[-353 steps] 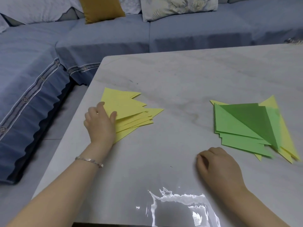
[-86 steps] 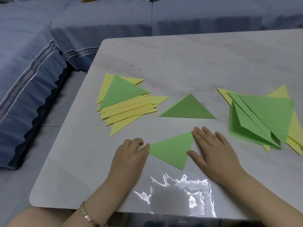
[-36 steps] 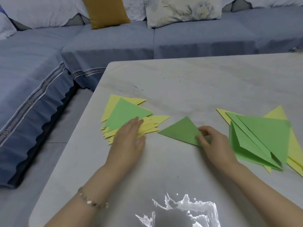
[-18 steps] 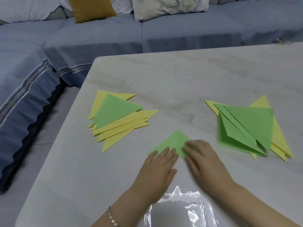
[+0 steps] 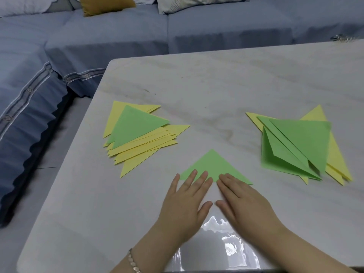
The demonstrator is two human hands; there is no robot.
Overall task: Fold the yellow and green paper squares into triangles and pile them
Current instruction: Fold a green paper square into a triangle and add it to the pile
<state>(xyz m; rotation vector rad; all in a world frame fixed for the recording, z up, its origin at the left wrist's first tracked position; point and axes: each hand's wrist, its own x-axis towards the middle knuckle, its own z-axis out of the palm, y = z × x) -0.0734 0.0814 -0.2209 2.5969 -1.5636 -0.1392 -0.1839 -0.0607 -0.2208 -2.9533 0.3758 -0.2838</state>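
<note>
A green paper triangle (image 5: 212, 166) lies flat near the table's front, apex pointing away. My left hand (image 5: 187, 203) and my right hand (image 5: 244, 201) lie side by side with straight fingers pressing on its near edge. At the left sits a pile of yellow folded triangles (image 5: 145, 148) with one green triangle (image 5: 134, 125) on top. At the right is a loose heap of green sheets (image 5: 299, 142) over yellow sheets (image 5: 336, 160), some partly folded.
The pale marble table (image 5: 216, 85) has its left edge and rounded corner close to the left pile. A blue sofa (image 5: 118, 36) with cushions wraps round the far and left sides. A bright glare patch (image 5: 222, 243) lies between my wrists.
Both hands have slid flat along the green triangle's near edge, and the triangle now lies fully flat in front of me. The two piles have not moved.
</note>
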